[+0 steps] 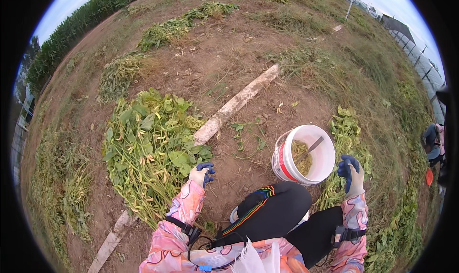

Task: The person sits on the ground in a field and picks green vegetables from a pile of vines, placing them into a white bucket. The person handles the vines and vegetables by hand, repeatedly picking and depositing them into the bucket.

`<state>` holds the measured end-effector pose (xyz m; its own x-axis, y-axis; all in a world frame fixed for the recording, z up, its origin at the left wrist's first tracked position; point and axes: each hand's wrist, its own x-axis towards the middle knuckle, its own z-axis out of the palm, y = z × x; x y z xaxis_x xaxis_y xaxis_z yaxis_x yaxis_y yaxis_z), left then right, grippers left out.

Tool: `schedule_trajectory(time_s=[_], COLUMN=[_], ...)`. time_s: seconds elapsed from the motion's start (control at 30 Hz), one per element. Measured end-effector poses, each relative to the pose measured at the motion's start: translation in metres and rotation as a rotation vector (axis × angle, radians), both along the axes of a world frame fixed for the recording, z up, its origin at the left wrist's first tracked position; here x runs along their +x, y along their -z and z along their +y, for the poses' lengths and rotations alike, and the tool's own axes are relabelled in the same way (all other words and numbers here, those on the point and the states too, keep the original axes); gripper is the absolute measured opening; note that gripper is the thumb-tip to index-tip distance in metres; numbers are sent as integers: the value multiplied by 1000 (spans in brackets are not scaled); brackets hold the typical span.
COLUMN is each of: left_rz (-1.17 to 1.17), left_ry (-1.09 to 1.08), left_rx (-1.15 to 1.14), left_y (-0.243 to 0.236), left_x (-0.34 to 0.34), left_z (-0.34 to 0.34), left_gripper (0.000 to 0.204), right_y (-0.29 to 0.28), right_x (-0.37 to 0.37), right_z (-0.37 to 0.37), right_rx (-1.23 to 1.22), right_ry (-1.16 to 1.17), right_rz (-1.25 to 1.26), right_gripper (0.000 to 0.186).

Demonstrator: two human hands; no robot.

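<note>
**Gloved hands between a heap of bean plants and a white bucket**

The left hand (201, 173), in a blue-and-pale glove, rests at the lower right edge of the big pile of leafy pod plants (148, 153) in the centre-left of the frame. Its fingers curl toward the stems, but whether it has closed on one I cannot tell. The right hand (351, 175), gloved the same way, hangs raised and loosely open at the right, just beside the white bucket (326, 148) and holding nothing visible.

The plants look light and limp: soft leaves, thin springy stems, yellowing pods hanging loose. A single stalk should lift easily if taken low on the stem, where it is stiffest; gripping by leaves would likely tear them, and stalks tangled in the heap may drag neighbours along.

The bucket stands in the right centre, upright on bare soil, touching the person's dark trouser knee (277, 211). It is round, white plastic with a red band of label on its side and a wire bail handle; loose pods (301, 157) partly fill it. A pale plank (236, 103) lies diagonally behind. No signs are readable; a small orange object (429, 176) sits at the far right edge.
</note>
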<state>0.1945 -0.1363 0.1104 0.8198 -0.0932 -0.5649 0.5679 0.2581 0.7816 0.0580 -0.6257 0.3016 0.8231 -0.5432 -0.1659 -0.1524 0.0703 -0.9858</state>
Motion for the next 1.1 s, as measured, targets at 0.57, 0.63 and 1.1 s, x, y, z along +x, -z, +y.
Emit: schedule_trajectory(time_s=[0.57,0.63,1.1], left_rz=[-881,-914,168], left_ry=[475,262,-373], left_rx=[730,779,1213], left_y=[-83,-71,77], left_x=[38,28,-178], left_z=[-249,-191,112], left_gripper=[33,31,68], right_y=[9,12,42], right_x=[-3,-4,43], right_z=[0,-6,0], right_rx=[-24,-49,-98], right_ry=[54,53,-109], right_rz=[-35,-5,56], right_gripper=[26,28,26])
